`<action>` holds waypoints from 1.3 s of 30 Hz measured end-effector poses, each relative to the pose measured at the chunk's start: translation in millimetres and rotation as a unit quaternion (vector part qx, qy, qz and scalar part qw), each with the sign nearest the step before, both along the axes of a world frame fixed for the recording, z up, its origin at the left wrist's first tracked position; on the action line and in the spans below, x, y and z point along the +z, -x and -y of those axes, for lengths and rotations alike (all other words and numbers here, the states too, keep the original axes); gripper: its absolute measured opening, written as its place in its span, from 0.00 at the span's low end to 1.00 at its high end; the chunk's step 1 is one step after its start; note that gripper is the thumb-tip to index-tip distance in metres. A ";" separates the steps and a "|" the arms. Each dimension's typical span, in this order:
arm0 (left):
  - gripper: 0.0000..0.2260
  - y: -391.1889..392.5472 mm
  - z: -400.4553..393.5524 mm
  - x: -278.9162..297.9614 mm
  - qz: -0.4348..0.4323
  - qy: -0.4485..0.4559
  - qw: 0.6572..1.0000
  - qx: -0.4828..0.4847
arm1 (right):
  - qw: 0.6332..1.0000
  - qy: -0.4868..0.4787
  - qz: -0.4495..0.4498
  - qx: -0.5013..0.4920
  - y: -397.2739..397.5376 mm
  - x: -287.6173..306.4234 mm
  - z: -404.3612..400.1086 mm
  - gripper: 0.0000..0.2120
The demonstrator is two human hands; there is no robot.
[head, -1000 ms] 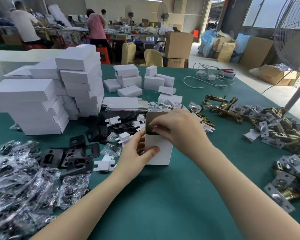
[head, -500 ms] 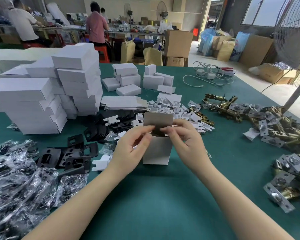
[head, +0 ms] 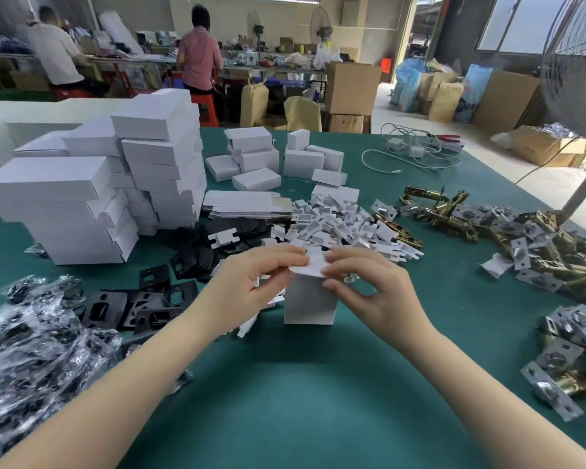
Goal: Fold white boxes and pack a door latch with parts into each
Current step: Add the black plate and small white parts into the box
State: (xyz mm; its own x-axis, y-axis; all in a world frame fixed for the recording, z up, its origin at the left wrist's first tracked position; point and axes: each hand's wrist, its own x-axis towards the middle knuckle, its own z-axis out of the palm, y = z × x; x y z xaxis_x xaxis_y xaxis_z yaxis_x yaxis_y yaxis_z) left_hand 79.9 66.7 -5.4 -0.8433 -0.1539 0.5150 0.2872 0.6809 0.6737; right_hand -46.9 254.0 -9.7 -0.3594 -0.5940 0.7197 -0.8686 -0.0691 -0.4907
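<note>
From the head camera, a small white cardboard box point(head: 310, 304) stands upright on the green felt-covered table point(head: 301, 401), near the middle of the view and just in front of the person. Both hands meet at its top end: the left hand point(head: 251, 282) has its thumb and curled fingers pinching the white top flap point(head: 313, 265) from the left, and the right hand point(head: 366, 282) pinches the same flap from the right, fingers bent over its edge. The flap lies tilted over the box's opening; whether it is tucked in cannot be told. Just behind the hands lies a heap of small white notched cardboard inserts point(head: 335, 221), and beside it on the left a thin pile of flat unfolded white box blanks point(head: 247, 206). Tall stacks of closed white boxes point(head: 92, 194) stand at the left of the table, with a looser group of white boxes point(head: 278, 157) further back. Black metal strike plates point(head: 139, 302) lie to the left of the standing box, next to a mass of clear crinkled plastic bags point(head: 31, 350) at the near left edge. Brass-coloured door latches with silver faceplates point(head: 521, 245) spread along the right side, well apart from the box. White charger cables point(head: 416, 152) rest at the far end.
</note>
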 end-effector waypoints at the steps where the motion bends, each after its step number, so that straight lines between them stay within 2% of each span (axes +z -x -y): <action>1: 0.14 -1.8 2.9 -1.0 0.008 0.038 0.999 0.001 | 1.000 -0.005 0.018 -0.002 -1.4 -2.7 -1.6 0.06; 5: 0.15 -0.9 0.9 1.8 -0.012 0.022 0.999 0.022 | 0.997 0.001 0.078 -0.010 -2.8 1.1 3.4 0.07; 8: 0.12 5.8 -3.3 7.7 0.012 -0.083 0.996 0.026 | 0.991 -0.020 0.132 0.013 4.5 11.5 6.9 0.10; 11: 0.20 10.5 -1.1 9.6 0.042 -0.151 0.987 0.019 | 0.991 -0.071 0.110 0.019 12.5 18.8 7.5 0.10; 14: 0.20 10.0 -0.6 11.5 0.034 -0.139 0.990 0.017 | 0.994 -0.095 0.044 0.026 15.8 20.8 8.2 0.09; 15: 0.18 8.9 -1.3 11.6 0.027 -0.132 0.991 0.015 | 0.995 -0.087 0.047 0.028 15.5 19.6 7.8 0.08; 19: 0.14 7.8 -5.0 11.9 0.003 -0.176 0.984 0.017 | 0.982 -0.024 0.185 0.034 10.9 17.1 8.2 0.10; 22: 0.17 8.2 -5.8 11.4 0.001 -0.199 0.980 0.008 | 0.977 -0.013 0.209 0.032 8.5 15.9 11.0 0.11; 25: 0.15 4.5 -2.8 10.7 0.004 -0.161 0.987 -0.018 | 0.975 -0.019 0.214 0.051 5.6 15.3 6.7 0.12; 27: 0.11 2.2 -0.7 10.0 -0.009 -0.107 0.994 -0.018 | 0.983 -0.017 0.176 0.046 4.6 14.2 1.7 0.12; 29: 0.11 0.8 -0.2 9.1 -0.015 -0.070 0.997 -0.018 | 0.986 -0.012 0.159 0.045 3.7 12.6 -0.8 0.11; 34: 0.11 4.2 0.1 4.9 -0.025 -0.082 0.996 -0.019 | 0.976 -0.044 0.205 0.056 7.5 13.6 1.6 0.14; 39: 0.10 7.7 0.2 6.3 -0.014 -0.045 0.999 -0.002 | 0.982 -0.101 0.147 0.053 13.1 11.2 -7.4 0.16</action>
State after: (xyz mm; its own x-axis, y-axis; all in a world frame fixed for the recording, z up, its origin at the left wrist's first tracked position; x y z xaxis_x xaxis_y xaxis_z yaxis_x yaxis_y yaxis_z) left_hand 72.3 66.4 0.8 -0.8293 -0.1981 0.5225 0.3089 0.6167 0.7241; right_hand -60.0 261.4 1.5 -0.4626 -0.7598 0.4569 -0.6798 -0.0268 -0.7329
